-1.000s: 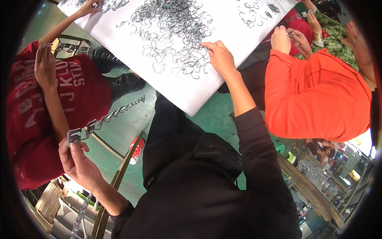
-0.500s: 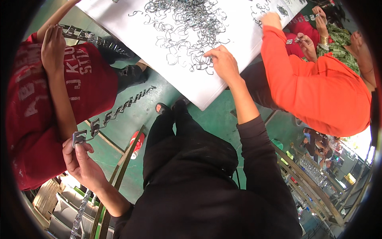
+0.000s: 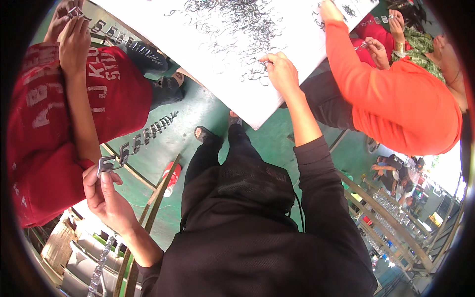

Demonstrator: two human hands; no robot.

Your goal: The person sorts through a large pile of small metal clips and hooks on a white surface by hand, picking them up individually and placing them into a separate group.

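My left hand (image 3: pixel 111 200) pinches the end link of a metal chain (image 3: pixel 123 153) between thumb and fingers. The chain's squarish grey links trail away from my fingertips, dangling over the floor. At the near edge of a loose pile of bent wire hooks (image 3: pixel 252 29) on the white table (image 3: pixel 242 101), my right hand (image 3: pixel 282 72) has its thumb and forefinger together on one dark hook. Its other fingers are curled, and part of that hook is hidden by the fingertips.
A person in a dark red shirt (image 3: pixel 118 94) at the left handles a similar chain. At the right, a person in an orange sleeve (image 3: pixel 396 104) reaches onto the table; others sit beyond. A wooden rail (image 3: pixel 156 198) and a red-and-white container (image 3: pixel 170 175) are near my left arm.
My right fingers have come together at the pile's edge, where the forefinger was stretched out. The chain in my left hand has swung slightly. The neighbour's hands at left have shifted.
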